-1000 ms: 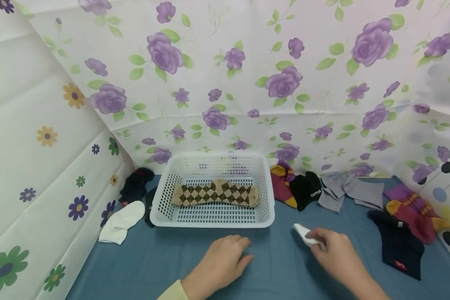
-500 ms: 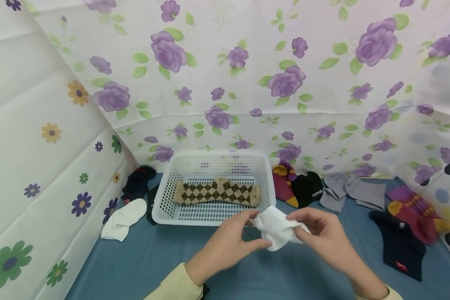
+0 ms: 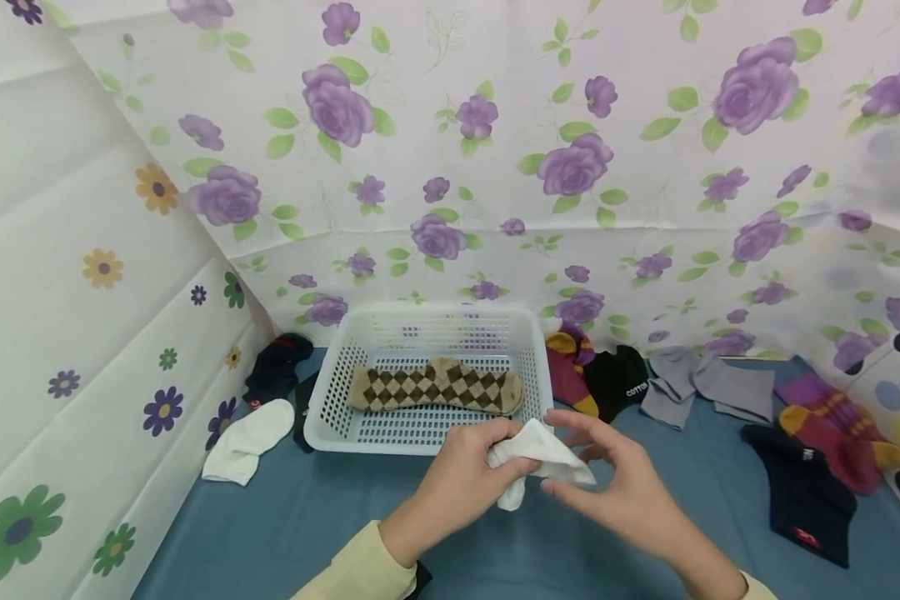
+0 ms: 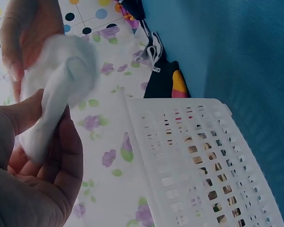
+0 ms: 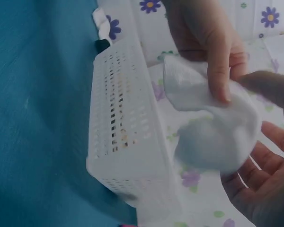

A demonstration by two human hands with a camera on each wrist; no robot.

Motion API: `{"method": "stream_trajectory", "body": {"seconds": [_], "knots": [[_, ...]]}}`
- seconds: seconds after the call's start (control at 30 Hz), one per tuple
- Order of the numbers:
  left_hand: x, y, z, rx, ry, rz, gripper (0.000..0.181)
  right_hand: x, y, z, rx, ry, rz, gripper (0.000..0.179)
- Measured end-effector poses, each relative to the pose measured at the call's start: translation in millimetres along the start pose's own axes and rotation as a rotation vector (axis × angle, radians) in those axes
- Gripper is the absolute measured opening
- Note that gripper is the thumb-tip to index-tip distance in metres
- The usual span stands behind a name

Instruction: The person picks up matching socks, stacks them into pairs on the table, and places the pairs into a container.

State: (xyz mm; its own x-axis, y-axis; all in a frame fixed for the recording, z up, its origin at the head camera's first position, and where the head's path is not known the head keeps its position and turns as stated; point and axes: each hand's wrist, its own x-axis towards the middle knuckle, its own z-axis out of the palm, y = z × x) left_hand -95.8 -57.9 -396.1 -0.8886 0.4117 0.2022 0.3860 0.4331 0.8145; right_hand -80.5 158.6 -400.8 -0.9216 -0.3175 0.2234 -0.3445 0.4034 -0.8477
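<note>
A white sock (image 3: 543, 454) is held up just in front of the basket, bunched and folded over. My left hand (image 3: 468, 467) pinches it between thumb and fingers. Around its right side curves my right hand (image 3: 622, 483), thumb and fingers spread apart; whether they touch the cloth is hard to tell. In the left wrist view the white sock (image 4: 61, 90) lies across the left palm under the thumb, partly blurred. From the right wrist view, the sock (image 5: 217, 127) hangs in a loop beside the loose right fingers (image 5: 260, 165).
A white plastic basket (image 3: 345, 446) holds brown-and-beige argyle socks (image 3: 435, 387). Another white sock (image 3: 247, 442) and a dark sock (image 3: 273, 367) lie left. To the right are maroon (image 3: 566, 375), black (image 3: 611, 383), grey (image 3: 735, 387) and navy (image 3: 810, 500) socks on blue cloth (image 3: 270, 533).
The right hand has brought the white sock leftward to the left hand, which now grips it. The right fingers have since loosened from the sock and spread.
</note>
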Motion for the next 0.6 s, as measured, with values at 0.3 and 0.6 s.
{"method": "stream_trajectory", "body": {"seconds": [0.3,0.6], "knots": [[4.9,5.4,-4.6,-0.093,-0.047,0.001,0.015,9.8,-7.5,2.8,-0.026,-0.075,-0.113,0.057],[7.2,5.7,-13.5,-0.104,0.020,-0.035,0.014,8.4,-2.2,-1.0,-0.047,-0.145,-0.031,0.020]]}}
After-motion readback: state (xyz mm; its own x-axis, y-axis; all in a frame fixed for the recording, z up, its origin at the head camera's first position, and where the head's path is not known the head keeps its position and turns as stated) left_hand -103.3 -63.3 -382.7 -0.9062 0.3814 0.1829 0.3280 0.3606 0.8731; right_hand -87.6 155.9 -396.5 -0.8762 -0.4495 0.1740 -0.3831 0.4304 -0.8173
